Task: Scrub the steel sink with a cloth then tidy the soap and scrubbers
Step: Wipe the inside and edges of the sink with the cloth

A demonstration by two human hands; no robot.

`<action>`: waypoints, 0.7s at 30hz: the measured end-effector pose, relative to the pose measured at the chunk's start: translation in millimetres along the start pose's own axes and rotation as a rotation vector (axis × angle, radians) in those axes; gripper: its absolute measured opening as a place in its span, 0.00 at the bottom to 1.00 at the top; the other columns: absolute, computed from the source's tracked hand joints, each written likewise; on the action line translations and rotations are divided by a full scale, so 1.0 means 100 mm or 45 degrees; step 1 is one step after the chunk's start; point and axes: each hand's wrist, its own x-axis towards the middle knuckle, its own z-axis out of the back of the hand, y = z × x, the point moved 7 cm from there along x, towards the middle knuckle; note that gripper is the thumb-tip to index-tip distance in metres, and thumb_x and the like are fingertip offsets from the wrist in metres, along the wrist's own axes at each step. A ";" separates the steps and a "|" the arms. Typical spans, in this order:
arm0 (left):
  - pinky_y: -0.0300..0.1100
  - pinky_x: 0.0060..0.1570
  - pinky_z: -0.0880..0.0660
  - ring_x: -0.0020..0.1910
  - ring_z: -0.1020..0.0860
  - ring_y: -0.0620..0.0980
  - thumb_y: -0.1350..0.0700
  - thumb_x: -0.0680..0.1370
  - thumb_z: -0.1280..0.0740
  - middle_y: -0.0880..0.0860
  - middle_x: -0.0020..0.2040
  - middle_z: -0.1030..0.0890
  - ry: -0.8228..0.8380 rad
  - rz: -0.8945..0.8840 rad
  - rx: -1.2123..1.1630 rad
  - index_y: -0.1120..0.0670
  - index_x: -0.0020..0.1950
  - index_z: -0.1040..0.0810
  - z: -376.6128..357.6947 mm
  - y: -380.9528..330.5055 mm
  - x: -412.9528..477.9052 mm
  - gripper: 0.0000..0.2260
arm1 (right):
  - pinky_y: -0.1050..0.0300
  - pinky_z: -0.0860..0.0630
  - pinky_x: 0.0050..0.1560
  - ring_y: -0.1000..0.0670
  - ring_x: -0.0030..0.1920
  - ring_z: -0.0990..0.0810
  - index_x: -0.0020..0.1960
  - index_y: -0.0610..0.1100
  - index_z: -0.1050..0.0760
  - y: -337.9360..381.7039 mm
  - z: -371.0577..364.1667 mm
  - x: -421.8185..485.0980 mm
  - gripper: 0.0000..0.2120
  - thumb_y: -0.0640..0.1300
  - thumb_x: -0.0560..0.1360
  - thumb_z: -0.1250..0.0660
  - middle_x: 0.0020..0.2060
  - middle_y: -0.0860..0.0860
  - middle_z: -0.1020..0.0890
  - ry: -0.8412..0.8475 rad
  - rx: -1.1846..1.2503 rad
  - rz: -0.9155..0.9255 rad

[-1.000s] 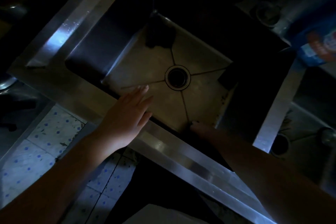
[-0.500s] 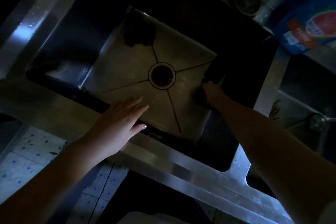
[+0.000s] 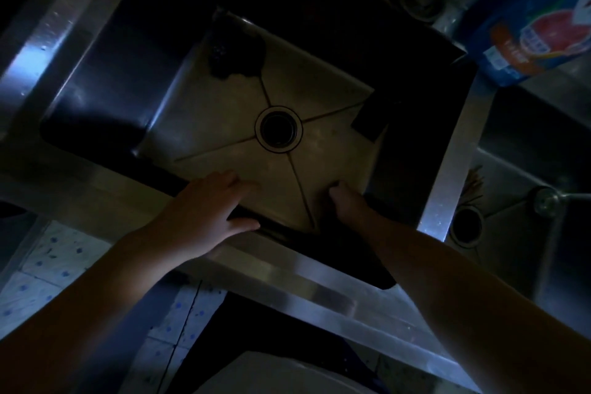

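Observation:
The steel sink (image 3: 323, 86) fills the middle of the dim head view, with its round drain (image 3: 278, 129) at the centre. My left hand (image 3: 208, 205) rests flat on the front rim, fingers straight and reaching over the edge. My right hand (image 3: 343, 201) is down on the sink floor at the front right, fingers curled over a dark cloth (image 3: 322, 213) that is barely visible. A dark scrubber (image 3: 236, 54) lies in the back left corner. A dark block, perhaps a sponge (image 3: 371, 120), leans against the right wall.
A blue detergent pack (image 3: 537, 32) stands at the back right. A second basin (image 3: 511, 169) lies to the right, holding a drain (image 3: 465, 227) and a glass (image 3: 547, 201). Tiled floor (image 3: 60, 262) shows at the lower left.
My right hand has slid from the sink's right wall back toward the front right corner of the floor. My left hand has stayed on the front rim.

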 end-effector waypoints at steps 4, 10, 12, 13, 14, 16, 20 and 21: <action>0.38 0.50 0.32 0.56 0.28 0.46 0.39 0.73 0.37 0.47 0.57 0.27 0.049 0.035 -0.012 0.47 0.70 0.35 -0.02 0.02 0.06 0.27 | 0.48 0.35 0.69 0.37 0.69 0.32 0.74 0.36 0.45 -0.32 0.45 0.18 0.27 0.32 0.77 0.44 0.73 0.37 0.42 -0.195 0.142 -0.147; 0.40 0.50 0.29 0.55 0.27 0.47 0.40 0.73 0.37 0.47 0.54 0.27 0.003 0.082 -0.026 0.47 0.69 0.33 0.02 0.18 0.09 0.26 | 0.47 0.30 0.63 0.36 0.65 0.31 0.71 0.34 0.41 -0.49 0.74 0.41 0.25 0.34 0.76 0.41 0.68 0.36 0.35 -0.397 0.262 -0.398; 0.46 0.54 0.27 0.57 0.26 0.50 0.42 0.75 0.38 0.50 0.57 0.25 -0.038 0.094 0.019 0.50 0.67 0.30 0.08 0.23 0.14 0.23 | 0.47 0.28 0.63 0.36 0.63 0.28 0.71 0.35 0.40 -0.36 0.64 0.38 0.25 0.34 0.76 0.41 0.69 0.36 0.38 -0.402 0.260 -0.374; 0.48 0.55 0.27 0.57 0.26 0.51 0.43 0.75 0.38 0.51 0.57 0.25 -0.058 0.088 0.038 0.51 0.67 0.29 0.12 0.23 0.16 0.22 | 0.47 0.28 0.62 0.36 0.62 0.27 0.71 0.36 0.38 -0.24 0.57 0.36 0.24 0.34 0.76 0.41 0.70 0.36 0.38 -0.408 0.236 -0.322; 0.49 0.56 0.28 0.58 0.26 0.52 0.45 0.76 0.38 0.52 0.58 0.25 -0.083 0.073 0.041 0.52 0.66 0.29 0.16 0.23 0.18 0.21 | 0.47 0.27 0.61 0.37 0.61 0.27 0.70 0.37 0.37 -0.09 0.48 0.33 0.23 0.35 0.75 0.41 0.69 0.37 0.37 -0.402 0.207 -0.266; 0.50 0.58 0.30 0.60 0.28 0.51 0.47 0.77 0.39 0.51 0.60 0.28 -0.113 0.050 0.023 0.51 0.67 0.30 0.22 0.22 0.23 0.20 | 0.45 0.28 0.61 0.37 0.60 0.27 0.67 0.38 0.34 0.23 0.31 0.28 0.20 0.36 0.75 0.41 0.68 0.38 0.37 -0.386 0.132 -0.144; 0.50 0.61 0.35 0.64 0.32 0.52 0.48 0.78 0.39 0.51 0.66 0.30 -0.189 -0.012 0.146 0.51 0.68 0.30 0.40 0.28 0.35 0.19 | 0.43 0.30 0.59 0.36 0.62 0.32 0.63 0.38 0.30 0.77 0.06 0.31 0.16 0.36 0.75 0.40 0.67 0.39 0.35 -0.287 0.076 0.179; 0.51 0.62 0.35 0.65 0.32 0.54 0.48 0.77 0.38 0.53 0.67 0.31 -0.200 -0.001 0.203 0.52 0.67 0.29 0.48 0.33 0.37 0.19 | 0.44 0.30 0.60 0.36 0.63 0.33 0.63 0.38 0.30 0.79 0.09 0.36 0.17 0.36 0.75 0.40 0.67 0.40 0.35 -0.299 0.086 0.225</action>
